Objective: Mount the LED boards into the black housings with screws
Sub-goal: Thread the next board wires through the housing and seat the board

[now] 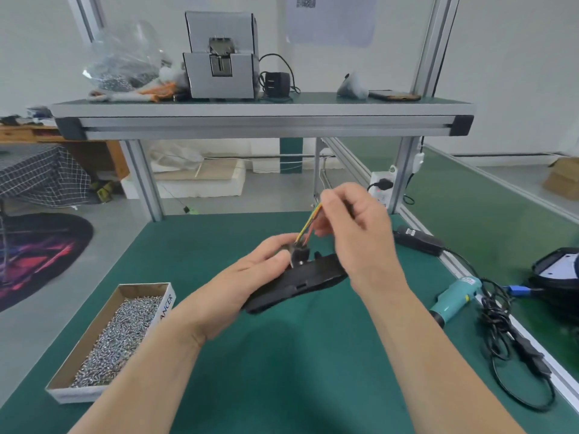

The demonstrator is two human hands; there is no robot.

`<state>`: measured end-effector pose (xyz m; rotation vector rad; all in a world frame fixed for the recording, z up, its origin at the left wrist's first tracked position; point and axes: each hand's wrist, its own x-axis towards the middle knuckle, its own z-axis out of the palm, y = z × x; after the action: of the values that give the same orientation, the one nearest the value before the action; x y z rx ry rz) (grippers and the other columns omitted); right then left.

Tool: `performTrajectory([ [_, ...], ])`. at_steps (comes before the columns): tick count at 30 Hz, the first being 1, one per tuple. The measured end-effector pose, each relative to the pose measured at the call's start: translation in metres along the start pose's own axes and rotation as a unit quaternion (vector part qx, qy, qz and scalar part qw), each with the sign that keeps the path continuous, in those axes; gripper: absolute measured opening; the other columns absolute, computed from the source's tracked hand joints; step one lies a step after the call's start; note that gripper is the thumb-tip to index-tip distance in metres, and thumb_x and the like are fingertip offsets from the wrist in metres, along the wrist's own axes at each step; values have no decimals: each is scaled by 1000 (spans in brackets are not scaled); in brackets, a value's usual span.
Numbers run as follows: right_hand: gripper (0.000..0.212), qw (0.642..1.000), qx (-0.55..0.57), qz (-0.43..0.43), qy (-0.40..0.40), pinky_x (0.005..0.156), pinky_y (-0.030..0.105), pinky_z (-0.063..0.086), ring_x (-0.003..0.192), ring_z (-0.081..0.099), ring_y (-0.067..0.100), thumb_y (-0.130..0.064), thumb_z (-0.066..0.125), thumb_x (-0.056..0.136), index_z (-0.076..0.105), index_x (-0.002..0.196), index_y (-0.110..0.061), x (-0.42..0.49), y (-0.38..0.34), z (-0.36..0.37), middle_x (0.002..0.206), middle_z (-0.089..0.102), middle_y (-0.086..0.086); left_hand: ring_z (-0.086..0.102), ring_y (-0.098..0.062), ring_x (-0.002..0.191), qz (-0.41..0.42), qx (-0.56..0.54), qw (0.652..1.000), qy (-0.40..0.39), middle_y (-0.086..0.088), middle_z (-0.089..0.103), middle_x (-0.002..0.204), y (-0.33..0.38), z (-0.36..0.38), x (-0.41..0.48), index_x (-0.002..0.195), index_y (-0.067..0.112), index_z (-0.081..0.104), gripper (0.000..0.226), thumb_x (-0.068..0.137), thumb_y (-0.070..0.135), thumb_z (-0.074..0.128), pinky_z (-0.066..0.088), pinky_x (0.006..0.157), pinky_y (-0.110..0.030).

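Mid-table over the green mat [282,371], my left hand [250,277] grips the black housing [300,283], while my right hand [354,227] pinches the coloured wires [310,223] rising from its far end. Whether an LED board is seated inside, I cannot tell. I judge the wires should be drawn clear of the screw points, without straining their connector, before fastening. The box of screws [163,308] sits near left; the teal screwdriver [454,296] lies right.
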<state>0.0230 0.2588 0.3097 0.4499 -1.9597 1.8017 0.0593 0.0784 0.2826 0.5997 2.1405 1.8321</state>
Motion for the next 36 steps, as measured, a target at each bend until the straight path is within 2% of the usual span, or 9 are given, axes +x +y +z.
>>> performTrajectory([
  [2, 30, 990, 125, 60, 31, 55, 18, 50, 58, 63, 7, -16, 55, 103, 57, 74, -16, 4, -4, -5, 62, 66, -5, 60, -21, 124, 64, -11, 997, 40, -2, 64, 132, -7, -2, -7, 142, 44, 44, 66, 82, 63, 63, 44, 107, -38],
  [4, 36, 968, 210, 122, 71, 48, 15, 47, 53, 63, 7, -19, 56, 103, 58, 68, -21, 6, -6, -9, 60, 67, -4, 63, -17, 117, 131, 22, 987, 95, 2, 65, 127, -10, 4, -10, 142, 46, 42, 75, 75, 47, 76, 49, 101, -29],
  [8, 24, 945, 252, 192, 81, 45, 14, 47, 50, 64, 8, -21, 58, 103, 60, 79, -17, 3, -3, -9, 62, 67, -2, 59, 1, 86, 220, 105, 945, 218, 16, 66, 96, -4, 14, -1, 106, 36, 64, 37, 81, 12, 76, 46, 80, -10],
  [13, 22, 990, -5, 53, -128, 56, 25, 48, 72, 67, 12, -4, 53, 102, 71, 99, -17, 5, 2, -37, 89, 68, -2, 56, -2, 77, 185, 90, 968, 147, 12, 64, 88, 6, -8, -9, 99, 28, 67, 26, 80, 11, 74, 43, 73, -10],
  [16, 19, 949, -168, -22, -265, 66, 19, 49, 79, 66, 9, -17, 62, 99, 75, 103, -30, 5, -5, -58, 92, 70, -10, 56, -2, 75, 164, 90, 975, 119, 11, 64, 86, 6, -14, -15, 98, 29, 68, 24, 80, 16, 76, 46, 71, -11],
  [19, 21, 929, -167, -1, -330, 64, 15, 50, 71, 66, 4, -10, 60, 100, 74, 107, -24, 4, -9, -62, 84, 72, -14, 58, -4, 76, 149, 80, 980, 105, 9, 65, 86, 9, -12, -17, 97, 31, 69, 21, 77, 28, 76, 49, 71, -15],
  [24, 17, 947, 14, 98, -306, 65, 19, 52, 65, 61, 10, 7, 58, 96, 73, 96, -1, -11, -1, -48, 78, 74, -3, 58, -3, 78, 150, 60, 985, 67, 14, 64, 86, 12, -3, -19, 97, 29, 68, 20, 79, 26, 75, 46, 73, -11],
  [30, 13, 953, 118, 135, -243, 63, 17, 49, 64, 60, 9, -9, 63, 85, 75, 87, -10, -27, 5, -39, 77, 74, 1, 57, -1, 75, 136, 57, 987, 57, 14, 64, 83, 14, 0, -21, 99, 27, 66, 19, 83, 20, 72, 45, 72, -11],
  [36, 16, 964, 166, 117, -170, 57, 14, 45, 57, 57, 8, -2, 62, 88, 75, 83, -10, -42, 5, -30, 71, 71, 3, 56, -1, 74, 127, 62, 988, 57, 16, 64, 82, 17, -1, -25, 95, 32, 67, 18, 78, 28, 74, 44, 70, -11],
])
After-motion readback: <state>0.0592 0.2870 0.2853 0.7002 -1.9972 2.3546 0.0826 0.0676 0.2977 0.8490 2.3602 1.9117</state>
